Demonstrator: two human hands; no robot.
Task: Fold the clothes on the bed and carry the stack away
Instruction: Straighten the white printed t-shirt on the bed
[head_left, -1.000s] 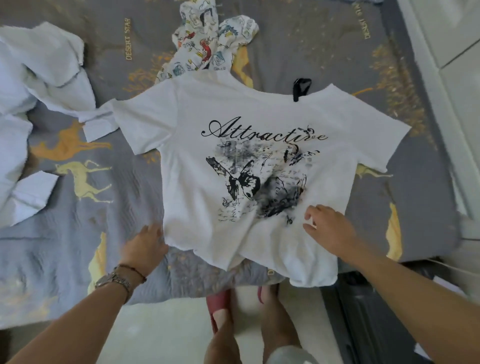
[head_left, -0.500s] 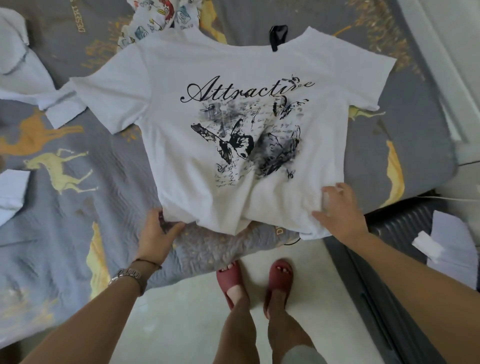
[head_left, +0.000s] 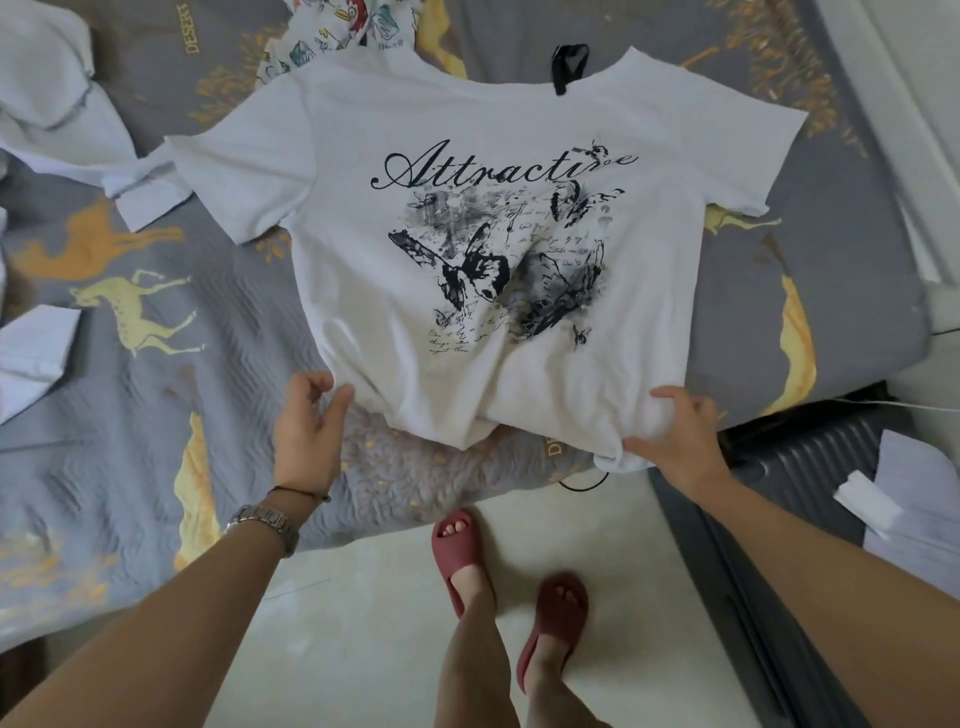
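Now the white T-shirt (head_left: 483, 270) lies print-up on the bed (head_left: 156, 364), its hem bunched, the right hand (head_left: 675, 436) gripping one hem corner, the left hand (head_left: 309, 421) loosely curled, seemingly empty; flattening probably precedes folding.

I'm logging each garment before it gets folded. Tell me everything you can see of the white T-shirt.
The white T-shirt lies spread print-up on the grey bedspread, sleeves out, soft knit by its look. Black script reads "Attractive" over butterflies. Its hem is rumpled at the bed edge; the right hand grips one hem corner, the left hand is at the other.
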